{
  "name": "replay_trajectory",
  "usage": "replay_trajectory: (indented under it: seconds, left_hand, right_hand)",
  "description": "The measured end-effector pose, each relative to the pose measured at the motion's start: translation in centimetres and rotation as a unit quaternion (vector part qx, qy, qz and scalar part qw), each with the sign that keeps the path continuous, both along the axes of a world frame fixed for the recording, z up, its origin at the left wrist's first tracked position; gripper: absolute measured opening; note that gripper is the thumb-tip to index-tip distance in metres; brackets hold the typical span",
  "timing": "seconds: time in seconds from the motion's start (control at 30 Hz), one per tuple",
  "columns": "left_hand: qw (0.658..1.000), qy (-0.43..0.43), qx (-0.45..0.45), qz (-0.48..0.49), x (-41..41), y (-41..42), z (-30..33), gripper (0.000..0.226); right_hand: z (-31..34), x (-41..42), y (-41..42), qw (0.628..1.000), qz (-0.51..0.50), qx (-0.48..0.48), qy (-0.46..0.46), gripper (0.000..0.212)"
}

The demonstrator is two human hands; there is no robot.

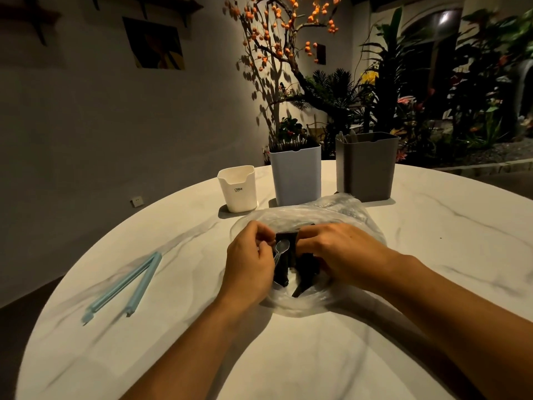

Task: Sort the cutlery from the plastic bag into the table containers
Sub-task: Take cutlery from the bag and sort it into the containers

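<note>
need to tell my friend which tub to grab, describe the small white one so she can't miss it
On the round marble table, three containers stand in a row behind the plastic bag. The small white container is the leftmost, beside the light blue container. It is the shortest, the only cream-white one, with dark lettering on its front; the grey container stands at the right end.

3 containers [297,180] block far side behind bag [340,210]; clip [127,287] on left.
</note>
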State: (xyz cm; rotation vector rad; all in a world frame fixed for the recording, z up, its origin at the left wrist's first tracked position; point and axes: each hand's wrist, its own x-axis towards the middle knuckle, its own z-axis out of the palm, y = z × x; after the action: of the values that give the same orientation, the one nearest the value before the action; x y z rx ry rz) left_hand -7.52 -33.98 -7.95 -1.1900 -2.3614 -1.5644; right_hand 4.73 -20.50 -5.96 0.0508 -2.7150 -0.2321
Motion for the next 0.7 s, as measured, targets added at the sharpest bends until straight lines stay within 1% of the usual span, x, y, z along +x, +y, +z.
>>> replay_trajectory:
  seconds: [0.13,0.2,0.27,0.33,0.47,0.53,0.6,0.67,0.7]
  left_hand:
    - [1.0,0.022,-0.01,-0.004,-0.1,0.0,0.1,0.009]
    - [0.999,0.039,-0.028,-0.019,-0.1,-0.1,0.0,0.016]
    - [0.997,0.055,-0.055,-0.026,-0.1,-0.1,0.0,0.026]
    - [0.996,0.064,-0.064,-0.023,0.0,-0.1,0.0,0.029]
    - [0.996,0.071,-0.043,-0.01,0.2,-0.1,0.2,0.023]
    - [0.996,0.073,-0.038,-0.013,0.3,-0.1,0.2,0.019]
    - [0.997,0.062,-0.033,-0.019,0.5,0.0,0.3,0.014]
    - [0.999,0.035,-0.016,-0.027,0.6,0.0,0.4,0.009]
    - [0.999,0.01,-0.004,-0.033,0.8,0.0,0.7,0.012]
  right_hand:
    - [-0.2,0.2,0.7,0.999,-0.001,0.0,0.038,0.045]
    - [-0.4,0.1,0.8,0.997,0.002,-0.001,0.077,0.046]
    - [-0.4,0.1,0.8,0.993,0.009,-0.01,0.116,0.04]
    - [-0.3,0.1,0.7,0.988,0.013,-0.03,0.15,0.036]
    - [-0.2,0.0,0.3,0.97,0.018,-0.113,0.214,0.033]
    - [0.0,-0.2,0.2,0.95,0.023,-0.175,0.257,0.027]
    - [0.1,-0.4,0.0,0.93,0.019,-0.222,0.293,0.026]
    - [0.1,-0.4,-0.1,0.92,0.02,-0.236,0.314,0.026]
    - [0.2,-0.3,-0.3,0.919,0.026,-0.229,0.32,0.024]
